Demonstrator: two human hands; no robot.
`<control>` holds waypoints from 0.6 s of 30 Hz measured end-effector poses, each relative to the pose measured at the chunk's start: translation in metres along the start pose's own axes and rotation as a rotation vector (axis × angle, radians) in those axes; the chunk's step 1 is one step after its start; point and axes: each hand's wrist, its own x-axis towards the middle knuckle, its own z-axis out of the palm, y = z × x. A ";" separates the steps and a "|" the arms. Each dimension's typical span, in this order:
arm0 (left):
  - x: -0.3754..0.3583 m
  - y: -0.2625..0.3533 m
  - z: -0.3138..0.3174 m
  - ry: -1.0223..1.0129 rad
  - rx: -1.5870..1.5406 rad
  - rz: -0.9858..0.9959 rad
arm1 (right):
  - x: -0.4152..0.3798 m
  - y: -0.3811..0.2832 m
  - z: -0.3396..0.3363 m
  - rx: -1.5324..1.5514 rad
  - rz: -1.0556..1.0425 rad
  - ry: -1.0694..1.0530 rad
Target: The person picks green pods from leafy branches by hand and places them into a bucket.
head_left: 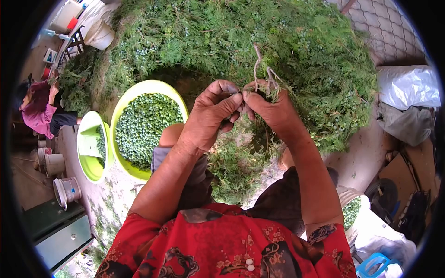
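Note:
My right hand (270, 107) is closed round a conifer branch (257, 67), its bare forked stems sticking up past the fingers and greenery hanging below. Close against it, my left hand (214, 110) has thumb and fingers pinched together; what lies between them is too small to make out. The two thumbs nearly meet. Just beyond both hands rises a large heap of green branches (185, 41) dotted with pale bluish berries. To the left of my left hand stands a large yellow-green basin (119, 153) full of small green berries (147, 125).
A smaller yellow-green basin (92, 172) leans beside the large one. At far left another person (39, 111) sits by the heap. White buckets (67, 191) and a cabinet (65, 241) stand lower left. Silver sacks (410, 85) lie right; a berry-filled bucket (364, 201) sits near my right elbow.

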 end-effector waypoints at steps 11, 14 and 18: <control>0.007 0.006 -0.024 -0.041 -0.918 -0.355 | 0.012 -0.002 -0.034 0.077 -0.108 0.280; 0.009 -0.001 -0.020 0.003 -0.561 -0.346 | 0.008 -0.007 -0.022 0.080 -0.036 0.297; 0.003 0.001 0.002 0.113 -0.345 -0.367 | 0.005 -0.010 -0.015 0.060 -0.031 0.252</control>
